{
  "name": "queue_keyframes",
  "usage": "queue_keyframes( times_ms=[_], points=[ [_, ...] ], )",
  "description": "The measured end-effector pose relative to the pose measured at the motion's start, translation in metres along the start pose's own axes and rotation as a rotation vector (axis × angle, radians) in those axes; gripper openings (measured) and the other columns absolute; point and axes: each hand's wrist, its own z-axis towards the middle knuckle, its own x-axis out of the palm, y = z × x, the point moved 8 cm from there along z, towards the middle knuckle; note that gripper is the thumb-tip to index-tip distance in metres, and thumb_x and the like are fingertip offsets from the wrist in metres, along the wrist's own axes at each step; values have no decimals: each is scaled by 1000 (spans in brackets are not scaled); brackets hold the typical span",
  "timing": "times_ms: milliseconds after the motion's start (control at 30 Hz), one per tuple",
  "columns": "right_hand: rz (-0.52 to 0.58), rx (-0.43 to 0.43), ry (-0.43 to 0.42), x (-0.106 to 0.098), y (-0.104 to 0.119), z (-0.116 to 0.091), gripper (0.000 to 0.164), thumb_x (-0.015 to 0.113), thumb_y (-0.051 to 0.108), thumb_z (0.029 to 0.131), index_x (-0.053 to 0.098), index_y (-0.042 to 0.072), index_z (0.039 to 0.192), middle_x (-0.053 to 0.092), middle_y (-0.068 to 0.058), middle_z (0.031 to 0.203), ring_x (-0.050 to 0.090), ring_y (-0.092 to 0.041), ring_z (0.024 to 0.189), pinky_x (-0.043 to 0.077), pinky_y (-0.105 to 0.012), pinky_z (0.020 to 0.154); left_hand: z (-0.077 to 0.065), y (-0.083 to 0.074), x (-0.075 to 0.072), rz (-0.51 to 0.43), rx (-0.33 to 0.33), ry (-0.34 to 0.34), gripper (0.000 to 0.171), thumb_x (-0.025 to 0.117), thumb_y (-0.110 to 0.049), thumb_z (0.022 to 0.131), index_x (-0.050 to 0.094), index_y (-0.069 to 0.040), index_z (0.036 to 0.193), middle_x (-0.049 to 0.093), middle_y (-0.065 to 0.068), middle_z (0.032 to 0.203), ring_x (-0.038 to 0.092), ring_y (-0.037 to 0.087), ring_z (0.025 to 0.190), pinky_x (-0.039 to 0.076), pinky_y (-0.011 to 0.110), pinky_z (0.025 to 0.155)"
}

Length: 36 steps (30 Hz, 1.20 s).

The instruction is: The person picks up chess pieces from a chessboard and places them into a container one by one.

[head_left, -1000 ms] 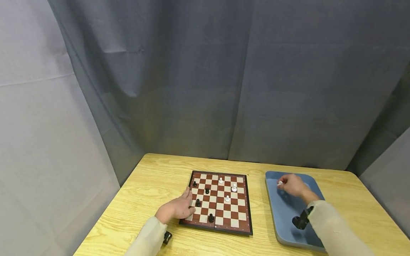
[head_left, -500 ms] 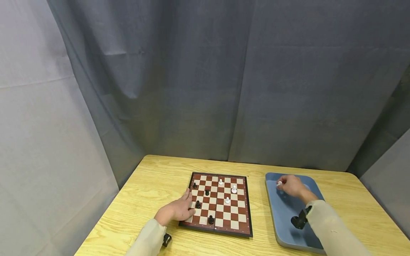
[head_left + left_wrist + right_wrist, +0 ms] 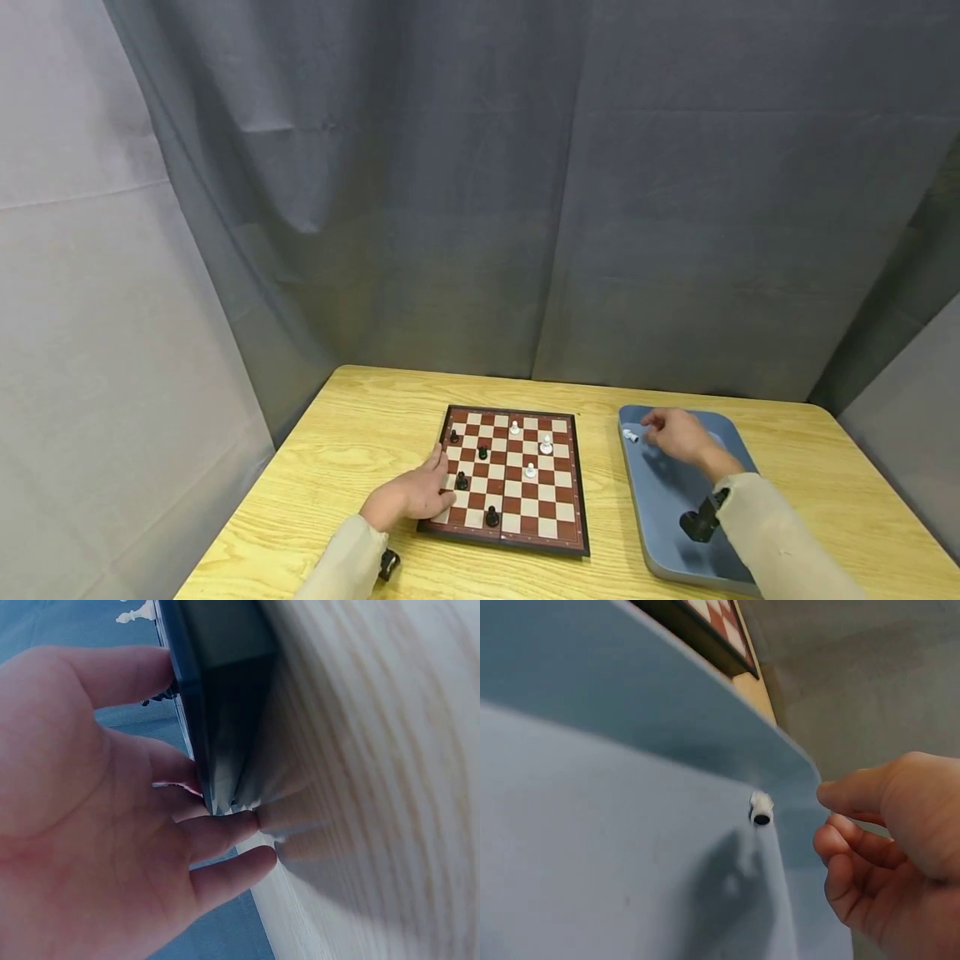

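Observation:
My left hand point(image 3: 416, 493) rests against the left edge of the chessboard point(image 3: 547, 529); in the left wrist view its thumb and fingertips touch the board's dark side, with the fingers fairly straight. Several black chess pieces point(image 3: 461, 481) stand on the board's left half, and three white chess pieces point(image 3: 546, 445) on its right half. Over the far end of the blue tray point(image 3: 678, 533) is my right hand point(image 3: 678, 435), its fingers loosely bent with nothing between them. A white chess piece point(image 3: 761, 808) lies on its side in the tray, just left of that hand.
Pale wood table point(image 3: 360, 442) surrounds the board and tray, with a strip of it between them. A dark grey curtain point(image 3: 450, 250) hangs behind the far edge. The tray has raised walls.
My right hand has let go of the white chess piece, which now lies in the tray's far left corner. The left hand stays at the board's edge.

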Motion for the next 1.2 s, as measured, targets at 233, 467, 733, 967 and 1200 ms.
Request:
queue_keyframes(
  times_ms=[233, 467, 733, 967, 1200],
  points=[
    [37, -82, 10, 3, 30, -3, 20, 62, 6, 88, 65, -6, 104, 60, -5, 83, 55, -16, 71, 46, -32, 58, 1, 0, 0, 8, 11, 2, 72, 46, -35, 99, 15, 9, 147, -1, 23, 155, 22, 33, 139, 31, 43, 107],
    [56, -135, 25, 11, 65, -4, 17, 62, 7, 89, 66, -2, 103, 61, -3, 85, 56, -16, 75, 47, -31, 59, 0, 0, -1, -2, 18, -7, 73, 48, -34, 98, 15, 10, 147, -1, 24, 155, 23, 35, 138, 31, 44, 107],
    [105, -220, 59, 34, 100, -6, 16, 65, 6, 86, 68, -1, 100, 65, -2, 85, 60, -16, 76, 50, -30, 62, -3, 0, -2, -9, 7, -7, 73, 48, -35, 98, 15, 9, 147, -1, 23, 155, 25, 35, 138, 32, 44, 107],
    [175, -258, 141, 61, 124, -9, 18, 65, 4, 87, 68, -2, 103, 66, -6, 91, 59, -15, 77, 50, -29, 62, -5, 1, -3, -15, 0, -8, 73, 48, -35, 98, 16, 8, 148, 0, 22, 155, 24, 35, 138, 30, 45, 107],
    [171, -296, 152, 77, 142, -12, 20, 67, 6, 86, 68, -2, 104, 65, -5, 89, 60, -16, 75, 49, -26, 60, -4, -1, -3, 9, 4, 2, 72, 45, -35, 99, 14, 8, 148, -1, 22, 155, 23, 33, 139, 31, 43, 107]
  ],
)
